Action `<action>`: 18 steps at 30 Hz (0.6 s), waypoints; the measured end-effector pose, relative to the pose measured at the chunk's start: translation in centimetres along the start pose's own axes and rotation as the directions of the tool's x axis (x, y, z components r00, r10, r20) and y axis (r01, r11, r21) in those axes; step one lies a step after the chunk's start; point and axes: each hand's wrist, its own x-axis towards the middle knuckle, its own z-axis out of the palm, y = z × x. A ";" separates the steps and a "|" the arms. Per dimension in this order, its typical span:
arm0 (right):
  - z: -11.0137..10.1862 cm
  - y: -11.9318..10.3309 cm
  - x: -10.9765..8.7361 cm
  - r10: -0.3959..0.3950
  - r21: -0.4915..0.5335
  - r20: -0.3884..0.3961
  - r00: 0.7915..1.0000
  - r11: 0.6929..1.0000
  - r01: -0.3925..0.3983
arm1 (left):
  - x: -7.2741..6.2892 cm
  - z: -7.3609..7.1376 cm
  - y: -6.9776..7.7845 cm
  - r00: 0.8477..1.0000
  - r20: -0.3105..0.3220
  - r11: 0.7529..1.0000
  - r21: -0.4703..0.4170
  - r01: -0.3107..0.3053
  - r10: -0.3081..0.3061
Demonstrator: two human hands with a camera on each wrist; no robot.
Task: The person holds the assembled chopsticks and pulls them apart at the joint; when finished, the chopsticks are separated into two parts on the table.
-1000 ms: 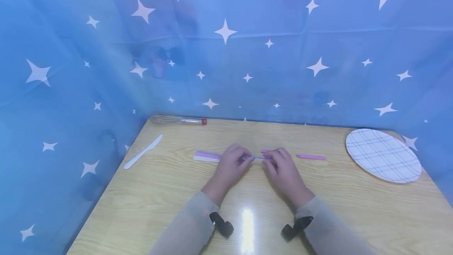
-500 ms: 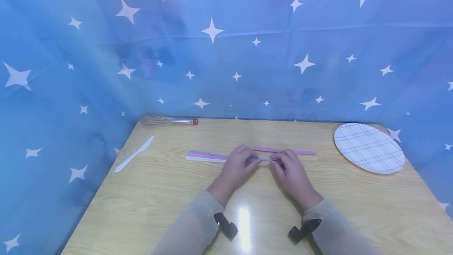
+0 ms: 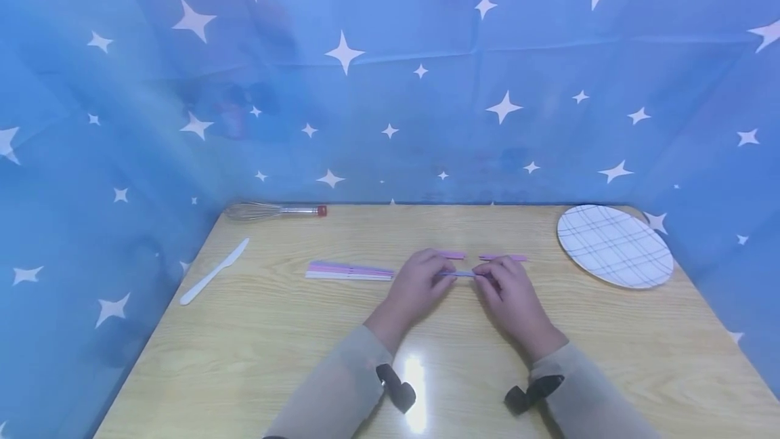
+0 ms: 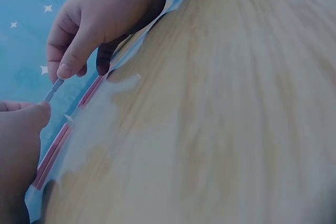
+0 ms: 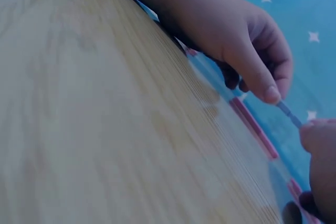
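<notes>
Both hands pinch a thin bluish-grey stick [image 3: 465, 274] end to end, low over the table, with a short stretch of it showing between the fingertips. My left hand [image 3: 420, 282] grips its left part and my right hand [image 3: 512, 293] its right part; the fingers hide the rest. In the left wrist view the stick [image 4: 53, 91] has a narrower joint-like spot near the middle. Just behind the hands lie two pink stick pieces [image 3: 503, 258], a small space between them. Left of my left hand, several purple, pink and white sticks [image 3: 349, 272] lie side by side.
A whisk [image 3: 277, 211] with a red handle end lies at the back left edge, and a white plastic knife [image 3: 214, 272] near the left edge. An oval white plate [image 3: 615, 246] with a checked pattern is at the back right. A blue star-patterned curtain [image 3: 390, 87] surrounds the wooden table [image 3: 244, 371].
The head view has turned to the right, so things shift left in it. Both hands keep pinching the stick, drawing back slightly, and the pink pieces behind them show more fully.
</notes>
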 end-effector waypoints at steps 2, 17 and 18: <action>-0.2 0.3 0.0 0.000 -0.001 0.007 1.000 1.000 0.000 | 0.2 0.3 0.2 1.000 -0.012 0.999 0.033 -0.024 0.025; -0.8 1.4 0.3 -0.026 -0.030 -0.017 1.000 0.999 0.025 | 1.2 1.2 0.4 0.992 -0.101 0.996 0.063 -0.067 0.073; -0.8 1.5 0.4 -0.023 -0.039 -0.014 1.000 0.999 0.022 | 1.3 1.2 0.4 0.993 -0.095 0.996 0.063 -0.059 0.065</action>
